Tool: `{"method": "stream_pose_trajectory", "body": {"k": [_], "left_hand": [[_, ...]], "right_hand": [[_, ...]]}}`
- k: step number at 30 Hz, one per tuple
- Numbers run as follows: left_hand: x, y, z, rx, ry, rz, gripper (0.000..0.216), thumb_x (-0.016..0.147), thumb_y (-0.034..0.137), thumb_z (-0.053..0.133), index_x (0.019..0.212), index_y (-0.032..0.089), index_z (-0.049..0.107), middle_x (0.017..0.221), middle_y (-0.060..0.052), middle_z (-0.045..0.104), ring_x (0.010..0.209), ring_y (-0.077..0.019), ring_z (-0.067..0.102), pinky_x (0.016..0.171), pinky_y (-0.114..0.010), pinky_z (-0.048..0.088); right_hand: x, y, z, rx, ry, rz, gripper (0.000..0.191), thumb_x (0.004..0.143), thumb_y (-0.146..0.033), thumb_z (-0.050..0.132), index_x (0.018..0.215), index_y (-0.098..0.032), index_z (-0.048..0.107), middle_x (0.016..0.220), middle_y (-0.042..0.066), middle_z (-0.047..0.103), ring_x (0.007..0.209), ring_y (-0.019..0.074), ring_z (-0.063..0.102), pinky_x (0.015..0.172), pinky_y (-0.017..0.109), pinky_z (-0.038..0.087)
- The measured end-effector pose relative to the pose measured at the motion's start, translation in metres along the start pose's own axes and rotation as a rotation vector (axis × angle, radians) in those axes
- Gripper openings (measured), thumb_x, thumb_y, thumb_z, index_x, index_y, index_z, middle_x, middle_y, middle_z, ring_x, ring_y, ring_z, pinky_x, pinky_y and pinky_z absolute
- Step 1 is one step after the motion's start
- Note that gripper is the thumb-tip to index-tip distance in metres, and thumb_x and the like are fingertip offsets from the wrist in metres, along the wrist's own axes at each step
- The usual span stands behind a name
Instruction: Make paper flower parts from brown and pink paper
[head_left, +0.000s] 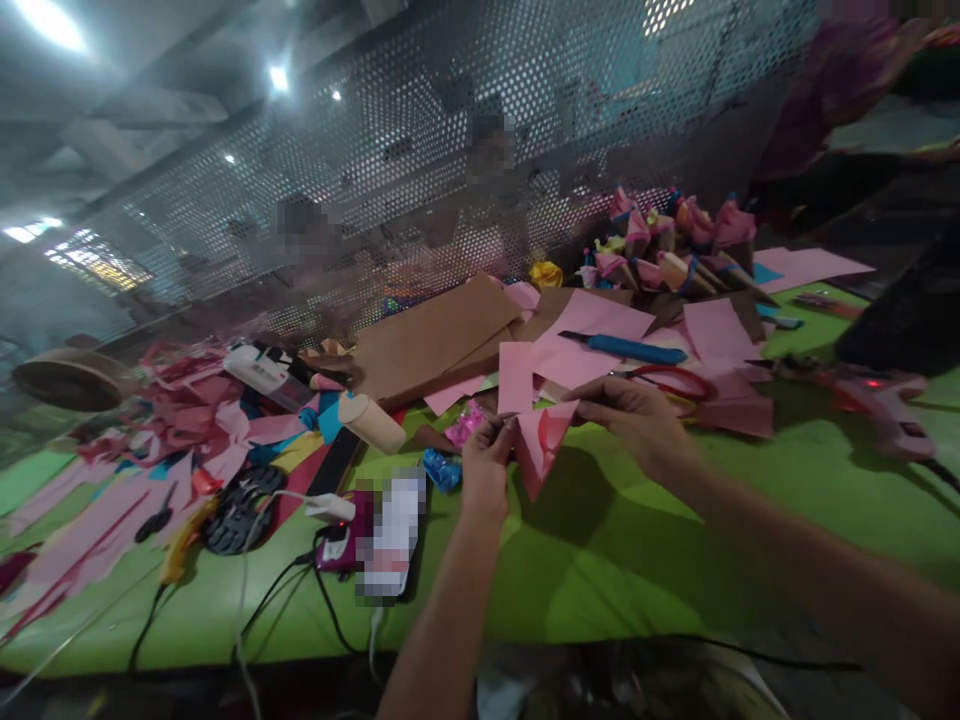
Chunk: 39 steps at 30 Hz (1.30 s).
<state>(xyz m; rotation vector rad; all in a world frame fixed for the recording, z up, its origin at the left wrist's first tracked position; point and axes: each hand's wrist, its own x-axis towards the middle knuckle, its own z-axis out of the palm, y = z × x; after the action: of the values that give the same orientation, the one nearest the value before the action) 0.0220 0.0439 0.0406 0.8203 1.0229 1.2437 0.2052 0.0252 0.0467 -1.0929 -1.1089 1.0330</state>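
Note:
Both my hands hold a folded pink paper piece (541, 447) just above the green table (600, 560). My left hand (486, 470) pinches its left edge with closed fingers. My right hand (634, 412) grips its upper right corner, fingers pressed together. The paper hangs down in a pointed, cone-like fold between them. Right behind my right hand lie red-handled scissors (675, 380) on loose pink sheets (592, 335).
Brown paper sheets (431, 340) and a blue cutter (626, 348) lie behind. Several finished paper cones (667, 250) pile at the back right. A phone (390, 535), cables, a glue gun (180, 545) and pink scraps (187, 420) crowd the left. A perforated metal screen stands behind the table.

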Motion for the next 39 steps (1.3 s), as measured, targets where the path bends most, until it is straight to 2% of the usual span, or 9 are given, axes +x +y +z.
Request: {"method": "stream_pose_trajectory", "body": {"k": [7,10,15,24,27,31,33,36,39], "left_hand": [[0.003,0.0,-0.001,-0.025,0.105,0.044,0.038,0.052,0.036,0.092,0.077,0.016,0.072,0.077,0.001,0.072,0.07,-0.0112,0.062,0.071,-0.024,0.047],[0.001,0.001,0.001,-0.025,0.101,0.051,0.035,0.053,0.035,0.092,0.076,0.017,0.072,0.078,0.0,0.073,0.07,-0.0114,0.063,0.07,-0.024,0.048],[-0.002,0.001,0.002,0.029,0.05,0.058,0.032,0.058,0.035,0.091,0.078,0.017,0.074,0.076,0.0,0.072,0.069,-0.0115,0.063,0.067,-0.023,0.048],[-0.002,-0.001,0.0,0.101,0.035,0.107,0.029,0.062,0.036,0.089,0.08,0.017,0.076,0.076,-0.001,0.072,0.066,-0.0113,0.06,0.063,-0.023,0.045],[-0.002,0.001,-0.001,0.144,0.038,0.185,0.024,0.067,0.034,0.086,0.08,0.017,0.076,0.08,-0.002,0.074,0.074,-0.0141,0.064,0.07,-0.026,0.048],[-0.006,0.005,-0.001,0.254,0.039,0.33,0.014,0.072,0.029,0.081,0.08,0.019,0.077,0.082,-0.004,0.075,0.082,-0.0177,0.067,0.079,-0.029,0.051],[-0.01,0.007,0.0,0.317,0.032,0.394,0.01,0.075,0.028,0.079,0.082,0.02,0.078,0.084,-0.004,0.076,0.082,-0.0183,0.068,0.079,-0.029,0.051],[-0.016,0.009,0.002,0.417,-0.001,0.49,0.008,0.08,0.025,0.075,0.085,0.023,0.08,0.087,-0.004,0.077,0.082,-0.0187,0.069,0.079,-0.029,0.052],[-0.019,0.01,0.003,0.474,-0.032,0.545,0.008,0.081,0.022,0.073,0.084,0.024,0.081,0.087,-0.005,0.078,0.082,-0.0191,0.069,0.079,-0.029,0.052]], "right_hand": [[0.0,-0.002,0.0,0.114,-0.05,0.061,0.047,0.074,-0.064,0.076,0.099,-0.024,0.076,0.094,0.007,0.077,0.084,0.0216,0.072,0.078,0.037,0.058],[-0.002,-0.002,0.005,0.129,-0.079,0.084,0.052,0.069,-0.062,0.081,0.103,-0.023,0.074,0.096,0.007,0.077,0.086,0.0212,0.071,0.08,0.036,0.057],[0.0,0.003,0.008,0.069,-0.06,0.136,0.051,0.059,-0.063,0.087,0.086,-0.022,0.074,0.077,0.002,0.073,0.074,0.0189,0.067,0.073,0.034,0.055],[0.004,0.006,0.002,0.112,-0.019,0.097,0.048,0.055,-0.064,0.089,0.077,-0.024,0.075,0.078,0.004,0.075,0.076,0.0202,0.068,0.075,0.035,0.057],[0.002,0.002,0.0,0.059,-0.038,0.052,0.045,0.065,-0.066,0.083,0.083,-0.025,0.076,0.089,0.006,0.077,0.087,0.0233,0.071,0.08,0.037,0.057],[-0.002,-0.005,-0.003,-0.047,-0.119,-0.041,0.045,0.081,-0.066,0.069,0.104,-0.028,0.077,0.119,0.009,0.075,0.115,0.0293,0.066,0.099,0.045,0.051],[-0.004,-0.007,-0.004,-0.156,-0.16,-0.098,0.046,0.081,-0.065,0.069,0.111,-0.031,0.077,0.128,0.008,0.072,0.122,0.0321,0.063,0.104,0.05,0.047],[-0.005,-0.003,-0.003,-0.309,-0.158,-0.158,0.047,0.074,-0.061,0.078,0.112,-0.033,0.077,0.124,0.008,0.074,0.121,0.0348,0.062,0.103,0.054,0.046],[-0.004,0.001,-0.001,-0.346,-0.119,-0.166,0.039,0.072,-0.057,0.08,0.1,-0.029,0.079,0.106,0.008,0.078,0.106,0.0322,0.068,0.093,0.05,0.051]]}}
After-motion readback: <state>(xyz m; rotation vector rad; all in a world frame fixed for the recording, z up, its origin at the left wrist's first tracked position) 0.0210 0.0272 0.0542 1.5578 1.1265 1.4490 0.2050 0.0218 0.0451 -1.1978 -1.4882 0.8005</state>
